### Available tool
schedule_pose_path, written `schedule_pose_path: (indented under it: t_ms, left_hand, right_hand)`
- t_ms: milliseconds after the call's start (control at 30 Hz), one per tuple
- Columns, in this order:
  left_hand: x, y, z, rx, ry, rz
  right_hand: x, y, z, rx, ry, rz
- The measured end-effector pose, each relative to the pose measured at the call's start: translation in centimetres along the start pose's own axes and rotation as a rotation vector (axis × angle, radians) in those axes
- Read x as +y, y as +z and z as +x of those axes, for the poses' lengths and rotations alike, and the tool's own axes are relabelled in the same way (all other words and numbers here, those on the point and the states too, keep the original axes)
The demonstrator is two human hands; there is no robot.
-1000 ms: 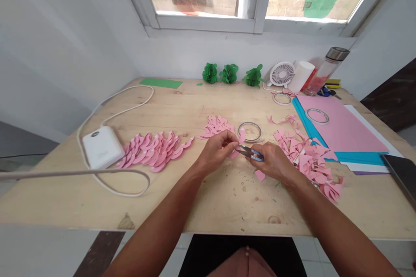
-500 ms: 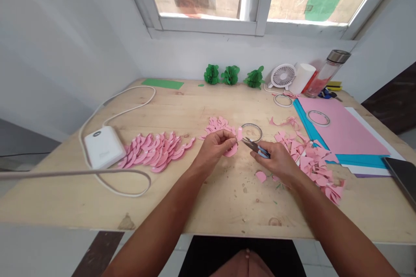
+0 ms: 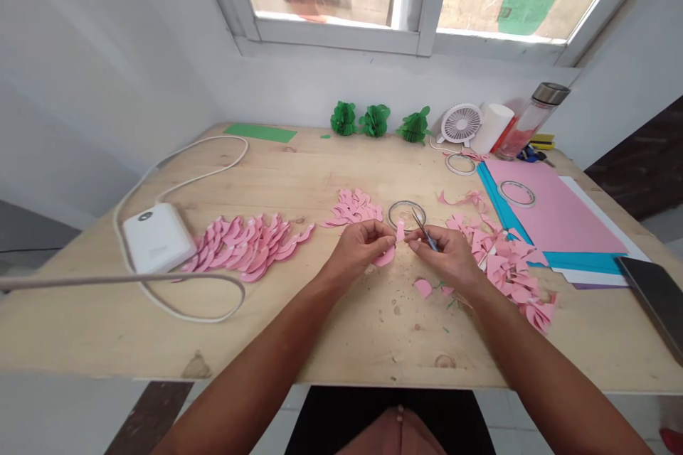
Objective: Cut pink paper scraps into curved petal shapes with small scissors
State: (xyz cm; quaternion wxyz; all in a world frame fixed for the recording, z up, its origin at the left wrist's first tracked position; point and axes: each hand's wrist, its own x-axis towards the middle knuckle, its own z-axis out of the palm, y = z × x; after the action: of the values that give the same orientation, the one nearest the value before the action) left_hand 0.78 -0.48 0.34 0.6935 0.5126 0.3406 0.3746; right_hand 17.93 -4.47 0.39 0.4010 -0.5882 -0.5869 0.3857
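Between the fingers of my left hand is a small pink paper cutout, with a narrow tab pointing up and a rounded part below. My right hand grips a pair of scissors, its blades pointing up and away. The right fingertips are close to the cutout's edge; whether they touch it I cannot tell. Just beyond both hands lies a tape roll. A small heap of pink cutouts lies behind my left hand, and a larger overlapping row of pink cutouts spreads to its left.
Pink scraps lie beside my right forearm. Farther right are stacked coloured sheets and a phone. A white power bank with a looping cable stands left. Green paper balls, a fan and a bottle line the wall.
My right hand has come closer to the left, and the scissors have swung from pointing at the cutout to pointing up and away. The left hand still holds the cutout.
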Motion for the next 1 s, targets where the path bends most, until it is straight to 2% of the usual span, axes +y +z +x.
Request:
schedule_pose_path:
  t_ms: [667,1000]
  left_hand:
    - [-0.43,0.51,-0.04,-0.019,-0.013,0.037]
    - [-0.68,0.53,0.09,-0.02,0.024,0.077]
  right_hand:
    - [0.47,0.4,0.13,-0.04,-0.007,0.017]
    - [0.51,0.38,0.17,-0.054,-0.024,0.01]
